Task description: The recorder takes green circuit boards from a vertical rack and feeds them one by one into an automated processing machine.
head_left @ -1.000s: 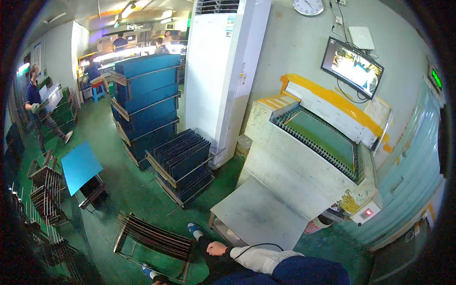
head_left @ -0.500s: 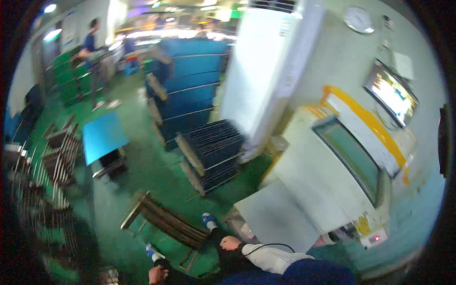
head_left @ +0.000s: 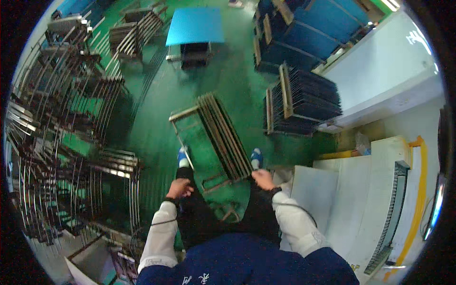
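Head view turned downward, left hand (head_left: 180, 188) come fully into frame, loosely curled left of the metal rack's (head_left: 223, 135) near end, right hand (head_left: 262, 180) half-closed at its near right corner, any hold impossible to tell, rack between the shoes (head_left: 257, 156).

White characters (head_left: 195, 279) seen on the wearer's dark blue cloth garment (head_left: 266, 261), at the lower edge. Faint marks on the white fabric sleeves (head_left: 297, 222): we cannot read them.
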### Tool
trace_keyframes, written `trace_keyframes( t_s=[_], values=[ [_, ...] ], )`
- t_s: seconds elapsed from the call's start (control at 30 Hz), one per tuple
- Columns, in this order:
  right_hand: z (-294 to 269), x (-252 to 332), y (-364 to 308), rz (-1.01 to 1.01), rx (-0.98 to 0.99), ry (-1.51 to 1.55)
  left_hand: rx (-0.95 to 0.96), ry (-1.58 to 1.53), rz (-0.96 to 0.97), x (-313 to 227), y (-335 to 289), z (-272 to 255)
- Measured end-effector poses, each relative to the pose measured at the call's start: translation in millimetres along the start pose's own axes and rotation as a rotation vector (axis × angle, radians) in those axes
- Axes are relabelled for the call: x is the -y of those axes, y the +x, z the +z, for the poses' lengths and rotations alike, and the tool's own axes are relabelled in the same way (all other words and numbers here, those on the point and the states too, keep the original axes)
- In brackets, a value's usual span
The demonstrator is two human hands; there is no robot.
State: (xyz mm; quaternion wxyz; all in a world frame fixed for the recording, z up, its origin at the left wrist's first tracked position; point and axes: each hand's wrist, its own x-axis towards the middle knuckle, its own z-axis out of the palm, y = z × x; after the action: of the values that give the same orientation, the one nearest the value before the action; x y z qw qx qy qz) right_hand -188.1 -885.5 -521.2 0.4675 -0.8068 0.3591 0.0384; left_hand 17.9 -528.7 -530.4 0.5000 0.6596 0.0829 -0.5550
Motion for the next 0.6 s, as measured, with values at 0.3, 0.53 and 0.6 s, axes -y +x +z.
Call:
trace_keyframes(
  t_s=[0.3,0.53,0.6],
  values=[
    [-0.1,7.3,113.6,0.015,-0.166,-0.057,-0.035,-0.123,-0.109,-31.4,5.5,12.4],
    [43.7,1.8,189.2,0.169,0.001,-0.015,-0.046,-0.132,-0.191,-48.4,4.4,9.7],
    [57.8,-16.1,209.4,0.151,-0.099,0.057,-0.026,-0.127,-0.214,-57.5,8.0,11.8]
  ],
)
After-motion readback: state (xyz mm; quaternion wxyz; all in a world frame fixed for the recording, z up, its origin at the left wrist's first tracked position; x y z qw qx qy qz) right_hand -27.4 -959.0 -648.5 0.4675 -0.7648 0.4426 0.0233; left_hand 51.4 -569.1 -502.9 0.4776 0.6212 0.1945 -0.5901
